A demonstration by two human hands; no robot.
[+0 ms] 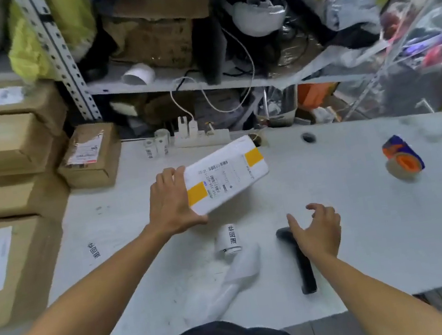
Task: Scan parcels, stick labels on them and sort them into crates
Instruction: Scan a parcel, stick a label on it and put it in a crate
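The left hand [171, 200] grips the near-left edge of a white parcel [226, 173] with yellow tape bands, holding it tilted above the white table [365, 217]. The right hand [318, 229], fingers loosely spread and holding nothing, hovers over the black scanner [305, 269] lying on the table. A label roll [230, 239] lies between the hands. Cardboard boxes [2, 148] are stacked along the left; a tape dispenser [403, 157] sits far right.
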